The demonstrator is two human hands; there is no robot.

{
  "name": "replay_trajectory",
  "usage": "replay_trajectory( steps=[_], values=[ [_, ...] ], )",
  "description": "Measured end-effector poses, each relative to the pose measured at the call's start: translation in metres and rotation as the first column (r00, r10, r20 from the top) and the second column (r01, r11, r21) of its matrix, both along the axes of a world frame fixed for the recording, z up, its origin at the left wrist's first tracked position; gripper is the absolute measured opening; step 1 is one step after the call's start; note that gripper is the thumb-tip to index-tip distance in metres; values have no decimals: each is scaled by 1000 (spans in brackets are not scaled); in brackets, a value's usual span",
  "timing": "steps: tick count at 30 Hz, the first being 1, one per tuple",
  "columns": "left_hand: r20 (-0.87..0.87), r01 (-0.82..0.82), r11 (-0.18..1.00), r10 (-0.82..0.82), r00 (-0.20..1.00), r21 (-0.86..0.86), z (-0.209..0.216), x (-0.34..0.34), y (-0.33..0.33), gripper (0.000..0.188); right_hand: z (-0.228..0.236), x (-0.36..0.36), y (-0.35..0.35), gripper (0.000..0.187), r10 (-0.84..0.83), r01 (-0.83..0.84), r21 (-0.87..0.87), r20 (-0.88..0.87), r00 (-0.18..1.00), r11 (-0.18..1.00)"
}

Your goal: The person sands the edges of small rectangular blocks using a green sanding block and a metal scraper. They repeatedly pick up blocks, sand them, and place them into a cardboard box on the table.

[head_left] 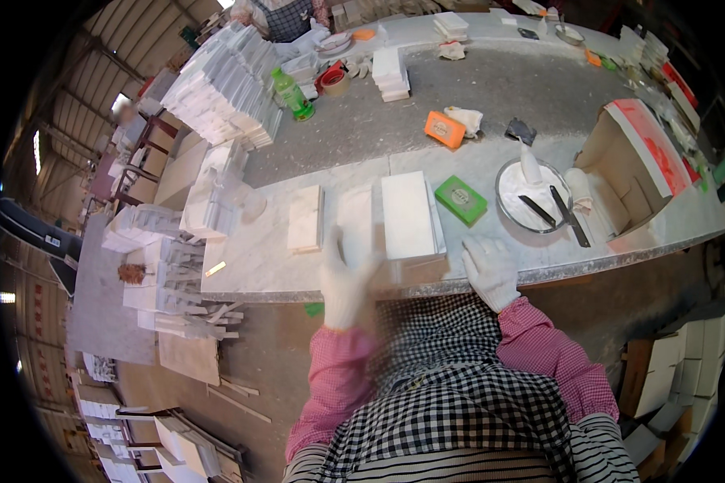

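Head view: from far off, I see the left hand (348, 278) (too blurry to tell its grip) by a white tile (355, 208), likely near the tabletop's (258, 270) front edge for easy reach. The right hand (490, 271) rests there, loose and seemingly empty.

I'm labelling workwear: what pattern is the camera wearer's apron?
The apron is black-and-white check, best seen in the head view.

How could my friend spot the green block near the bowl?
On the long bench, find the pale near strip. There, between the white slabs and the round bowl, lies a flat rectangular block. It's green, unlike the orange block farther back.
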State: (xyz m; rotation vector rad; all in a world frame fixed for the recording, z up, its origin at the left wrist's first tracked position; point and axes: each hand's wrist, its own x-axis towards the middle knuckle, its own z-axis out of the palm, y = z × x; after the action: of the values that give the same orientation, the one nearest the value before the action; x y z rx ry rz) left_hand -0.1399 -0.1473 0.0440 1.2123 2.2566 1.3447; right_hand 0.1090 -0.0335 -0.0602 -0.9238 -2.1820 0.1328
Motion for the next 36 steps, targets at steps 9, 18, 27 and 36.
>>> replay_trajectory(
  steps=[9,18,27,36],
  values=[
    [-188,-219,973,230,955,77,-30,4,-31,102,3,-1,-1,28,41,-43,-68,-29,999,997],
    [-398,-73,951,195,896,302,-23,21,-35,104,7,6,5,27,-169,-140,-619,-414,894,773],
    [-445,173,961,-60,893,217,-5,56,-67,110,141,-57,-45,37,33,-604,-659,-663,748,447],
    [520,69,947,-233,822,314,2,47,-83,62,121,-63,-33,25,-106,-664,-683,-717,689,303]
  ],
)
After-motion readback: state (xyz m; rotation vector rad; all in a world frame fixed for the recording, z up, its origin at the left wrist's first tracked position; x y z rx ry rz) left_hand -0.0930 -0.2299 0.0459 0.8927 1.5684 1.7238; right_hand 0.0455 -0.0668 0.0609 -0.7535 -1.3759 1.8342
